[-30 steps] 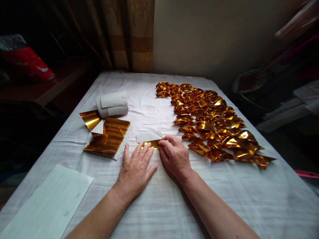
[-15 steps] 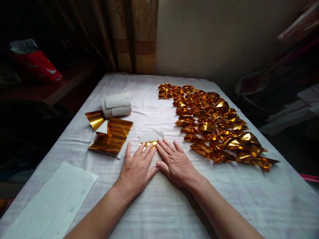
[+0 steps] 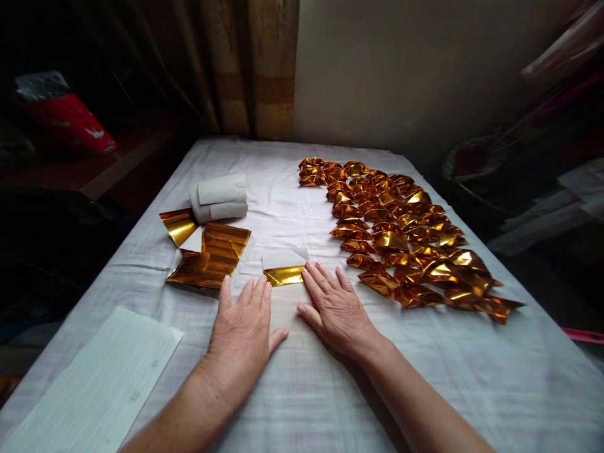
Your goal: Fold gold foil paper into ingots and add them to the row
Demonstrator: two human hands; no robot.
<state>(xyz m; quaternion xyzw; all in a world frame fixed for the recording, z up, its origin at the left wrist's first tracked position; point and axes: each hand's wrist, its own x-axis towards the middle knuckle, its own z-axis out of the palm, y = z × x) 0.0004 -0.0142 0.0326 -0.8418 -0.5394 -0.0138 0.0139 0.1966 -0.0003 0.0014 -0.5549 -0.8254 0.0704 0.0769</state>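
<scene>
A partly folded sheet of gold foil paper (image 3: pixel 284 269), white side showing on top, lies flat on the white cloth (image 3: pixel 330 390). My left hand (image 3: pixel 243 333) rests palm down just below and left of it, fingertips at its lower edge. My right hand (image 3: pixel 337 308) lies flat beside its right end, fingertips close to it. Neither hand holds anything.
Several folded gold foil pieces (image 3: pixel 406 239) spread in rows at the right. A stack of flat gold sheets (image 3: pixel 207 258) and a white paper roll (image 3: pixel 219 196) sit at the left. A lined white sheet (image 3: pixel 94 384) lies at the near left corner.
My right hand let go of the foil's edge and flattened. Both hands slid back toward me and apart, uncovering the gold strip.
</scene>
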